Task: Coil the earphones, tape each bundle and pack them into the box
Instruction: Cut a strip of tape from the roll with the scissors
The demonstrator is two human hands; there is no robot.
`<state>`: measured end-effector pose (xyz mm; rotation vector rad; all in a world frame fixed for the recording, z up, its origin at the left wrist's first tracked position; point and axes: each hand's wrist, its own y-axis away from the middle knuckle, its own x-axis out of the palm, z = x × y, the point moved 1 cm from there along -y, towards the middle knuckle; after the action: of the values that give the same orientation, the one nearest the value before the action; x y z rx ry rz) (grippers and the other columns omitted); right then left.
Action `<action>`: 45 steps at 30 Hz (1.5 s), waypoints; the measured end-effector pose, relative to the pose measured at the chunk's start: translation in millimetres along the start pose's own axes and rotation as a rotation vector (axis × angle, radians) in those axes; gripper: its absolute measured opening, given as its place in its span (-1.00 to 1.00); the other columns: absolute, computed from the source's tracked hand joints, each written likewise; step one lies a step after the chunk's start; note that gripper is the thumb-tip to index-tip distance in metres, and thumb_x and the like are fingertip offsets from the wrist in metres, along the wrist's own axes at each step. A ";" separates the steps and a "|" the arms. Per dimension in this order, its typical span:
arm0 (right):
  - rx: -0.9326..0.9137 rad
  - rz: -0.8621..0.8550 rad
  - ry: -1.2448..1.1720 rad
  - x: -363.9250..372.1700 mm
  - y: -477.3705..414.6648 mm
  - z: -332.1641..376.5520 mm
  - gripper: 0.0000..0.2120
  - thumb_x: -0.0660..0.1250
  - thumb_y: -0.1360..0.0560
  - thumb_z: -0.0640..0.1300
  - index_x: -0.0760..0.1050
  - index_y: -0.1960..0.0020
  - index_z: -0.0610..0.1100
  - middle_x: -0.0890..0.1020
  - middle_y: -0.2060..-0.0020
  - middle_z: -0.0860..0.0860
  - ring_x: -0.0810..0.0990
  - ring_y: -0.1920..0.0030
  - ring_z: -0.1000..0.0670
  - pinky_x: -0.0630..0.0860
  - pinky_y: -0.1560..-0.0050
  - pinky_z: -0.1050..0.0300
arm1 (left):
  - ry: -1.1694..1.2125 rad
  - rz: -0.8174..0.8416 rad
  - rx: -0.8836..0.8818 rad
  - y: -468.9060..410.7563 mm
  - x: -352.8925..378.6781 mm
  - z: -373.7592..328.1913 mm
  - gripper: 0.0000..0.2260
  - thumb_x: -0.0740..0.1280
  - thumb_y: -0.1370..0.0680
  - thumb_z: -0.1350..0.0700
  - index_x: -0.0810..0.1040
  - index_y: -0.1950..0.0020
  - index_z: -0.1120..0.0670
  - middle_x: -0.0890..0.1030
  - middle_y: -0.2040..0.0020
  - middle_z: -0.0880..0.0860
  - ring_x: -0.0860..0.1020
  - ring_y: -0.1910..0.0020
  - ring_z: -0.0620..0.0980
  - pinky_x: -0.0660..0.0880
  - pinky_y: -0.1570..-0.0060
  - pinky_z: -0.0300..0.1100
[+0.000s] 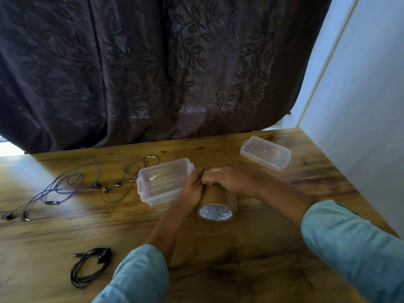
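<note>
Wooden table [240, 259]: warm brown, strong grain w/ dark knots + streaks, fills lower half of view; light patch on L part of top. Far edge runs L to R, right under curtain hem.
Curtain [153, 73]: dark brown-purple, heavy folds, leaf-and-vine pattern, hangs behind table across most of bg, hem at tabletop level.
Bright strip [8, 147] at far L below curtain, overexposed, no detail.
R side: pale blue-grey wall [371, 106] along table's R edge; cream strip [326, 64] runs diagonally btwn wall + curtain.
</note>
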<state>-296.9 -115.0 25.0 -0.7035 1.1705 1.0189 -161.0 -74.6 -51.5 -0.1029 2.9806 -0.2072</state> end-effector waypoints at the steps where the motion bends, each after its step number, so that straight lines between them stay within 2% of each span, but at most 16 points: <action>1: -0.017 -0.024 0.004 0.6 -0.8 0.0 -0.68 0.00 -0.50 0.17 0.48 0.07 0.08 0.57 0.10 0.11 0.50 0.08 0.08 0.39 0.06 0.07 | 0.007 -0.008 -0.002 0.4 -0.3 -0.1 -0.87 0.12 -0.51 0.16 0.44 0.16 0.07 0.51 0.21 0.02 0.50 0.20 -0.11 0.45 0.13 -0.20; 3: -0.051 -0.063 0.110 1.3 1.6 -1.6 -0.66 0.02 -0.50 0.25 0.47 0.11 0.10 0.57 0.17 0.09 0.50 0.14 0.07 0.37 0.13 0.03 | 0.009 -0.016 -0.009 0.8 -1.0 -1.0 -0.84 0.12 -0.56 0.22 0.44 0.15 0.07 0.51 0.21 0.02 0.50 0.22 -0.19 0.45 0.16 -0.29; 6: -0.006 -0.036 0.128 0.5 11.9 -4.0 -0.77 0.03 -0.59 0.12 0.42 0.01 0.08 0.48 0.12 0.02 0.46 0.19 0.03 0.33 0.25 0.12 | -0.010 -0.023 -0.031 2.3 -3.0 -2.8 -0.74 0.08 -0.62 0.31 0.46 0.12 0.06 0.51 0.18 -0.01 0.49 0.21 -0.23 0.42 0.15 -0.37; 9: 0.117 -0.072 -0.015 -7.5 27.0 -13.4 -0.88 0.09 -0.58 -0.11 0.36 -0.01 0.08 0.43 0.08 0.09 0.46 0.21 0.03 0.42 0.23 0.07 | -0.016 -0.056 -0.073 5.9 -3.4 -1.1 -0.80 0.09 -0.64 0.23 0.45 0.09 0.08 0.48 0.17 -0.03 0.45 0.19 -0.16 0.39 0.18 -0.39; 12: 0.195 -0.143 -0.201 -6.3 35.7 -24.1 -0.79 0.11 -0.59 -0.19 0.26 0.10 0.12 0.42 0.19 0.11 0.52 0.19 0.01 0.52 0.13 -0.08 | 0.007 -0.094 -0.117 9.9 -1.8 -1.6 -0.81 0.10 -0.65 0.10 0.44 0.11 0.04 0.44 0.22 -0.04 0.42 0.23 -0.14 0.38 0.20 -0.30; 15: 0.219 -0.252 -0.369 -0.5 36.6 -21.8 -0.78 0.09 -0.62 -0.22 0.30 0.14 0.04 0.46 0.25 0.08 0.59 0.21 0.03 0.51 0.17 0.02 | 0.025 -0.109 -0.137 14.3 0.3 -7.6 -0.79 0.11 -0.64 0.03 0.45 0.12 0.03 0.45 0.23 -0.02 0.45 0.24 -0.13 0.42 0.23 -0.34; 19: 0.284 -0.288 -0.557 10.9 33.1 -16.3 -0.86 0.14 -0.62 -0.19 0.41 0.07 -0.04 0.57 0.17 0.03 0.62 0.21 0.14 0.55 0.17 0.09 | 0.091 -0.067 -0.180 19.9 0.9 -15.9 -0.76 0.15 -0.61 0.00 0.49 0.11 0.10 0.51 0.24 -0.01 0.52 0.27 -0.18 0.46 0.26 -0.36; 23: 0.330 -0.286 -0.658 18.5 33.4 -11.9 -0.78 0.12 -0.64 -0.17 0.47 0.07 0.06 0.57 0.21 0.13 0.55 0.21 0.20 0.52 0.16 0.16 | 0.123 0.052 -0.236 23.8 -4.2 -20.4 -0.96 0.31 -0.55 0.11 0.54 0.08 0.04 0.56 0.15 0.03 0.54 0.11 0.00 0.48 0.09 -0.09; 26: 0.352 -0.309 -0.686 17.8 33.7 -8.2 -0.75 0.10 -0.64 -0.17 0.50 0.05 0.07 0.58 0.19 0.13 0.56 0.15 0.16 0.54 0.10 0.13 | 0.153 0.114 -0.270 26.2 -7.0 -25.2 -0.90 0.33 -0.52 0.19 0.55 -0.01 0.04 0.61 0.09 0.04 0.57 0.07 -0.02 0.51 0.09 -0.18; 28: 0.359 -0.321 -0.684 16.3 32.9 -6.2 -0.80 0.16 -0.62 -0.17 0.49 0.04 0.07 0.58 0.17 0.12 0.56 0.13 0.15 0.55 0.06 0.10 | 0.196 0.160 -0.294 28.3 -9.0 -29.8 -0.85 0.32 -0.52 0.23 0.55 -0.06 0.04 0.61 0.04 0.02 0.58 0.06 -0.05 0.54 0.13 -0.24; 30: 0.372 -0.306 -0.649 15.9 32.4 -4.1 -0.89 0.29 -0.56 -0.14 0.47 -0.03 0.07 0.57 0.12 0.12 0.56 0.07 0.15 0.54 0.01 0.13 | 0.289 0.191 -0.312 31.1 -10.7 -31.7 -0.80 0.28 -0.53 0.28 0.56 -0.09 0.05 0.63 0.00 0.01 0.59 0.00 -0.05 0.56 0.06 -0.20; 34: 0.439 -0.340 -0.549 18.2 30.7 6.1 -0.62 0.48 -0.40 -0.01 0.43 -0.15 0.03 0.55 0.08 0.13 0.53 0.04 0.18 0.49 0.05 0.29 | 0.463 0.208 -0.361 35.9 -10.1 -28.9 -0.72 0.20 -0.56 0.33 0.54 -0.21 0.13 0.61 -0.15 0.11 0.57 -0.14 0.03 0.52 -0.11 -0.11; 36: 0.485 -0.396 -0.549 20.3 29.7 7.6 -0.61 0.50 -0.38 -0.01 0.44 -0.13 0.03 0.56 0.11 0.13 0.53 0.08 0.18 0.45 0.12 0.31 | 0.462 0.206 -0.379 36.8 -6.8 -29.4 -0.71 0.16 -0.58 0.30 0.52 -0.26 0.14 0.59 -0.20 0.13 0.56 -0.15 0.02 0.50 -0.12 -0.10; 39: 0.511 -0.433 -0.568 18.1 29.0 5.1 -0.66 0.50 -0.38 -0.06 0.44 -0.06 0.05 0.63 0.16 0.12 0.55 0.21 0.24 0.42 0.21 0.32 | 0.419 0.166 -0.380 37.3 -3.3 -32.8 -0.71 0.18 -0.59 0.28 0.49 -0.28 0.08 0.61 -0.16 0.09 0.57 -0.13 0.01 0.53 -0.11 -0.09; 42: 0.461 -0.413 -0.412 12.7 27.3 11.8 -0.71 0.43 -0.46 -0.17 0.44 -0.11 0.02 0.67 0.22 0.10 0.56 0.30 0.29 0.35 0.30 0.42 | 0.338 0.128 -0.373 38.0 0.0 -35.7 -0.73 0.21 -0.59 0.24 0.52 -0.22 -0.01 0.63 -0.13 0.08 0.58 -0.13 0.06 0.52 -0.15 0.03; 45: 0.429 -0.418 -0.242 11.0 25.7 18.4 -0.73 0.32 -0.52 -0.23 0.39 -0.17 -0.03 0.66 0.21 0.06 0.60 0.25 0.19 0.40 0.31 0.40 | 0.282 0.079 -0.350 37.6 4.2 -38.4 -0.76 0.21 -0.59 0.24 0.57 -0.12 -0.03 0.67 -0.03 0.05 0.62 -0.05 0.03 0.57 -0.07 -0.02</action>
<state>-312.3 -85.5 20.9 -0.4398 0.9352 0.4634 -173.3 -32.7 -19.9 0.0061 3.2604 0.3388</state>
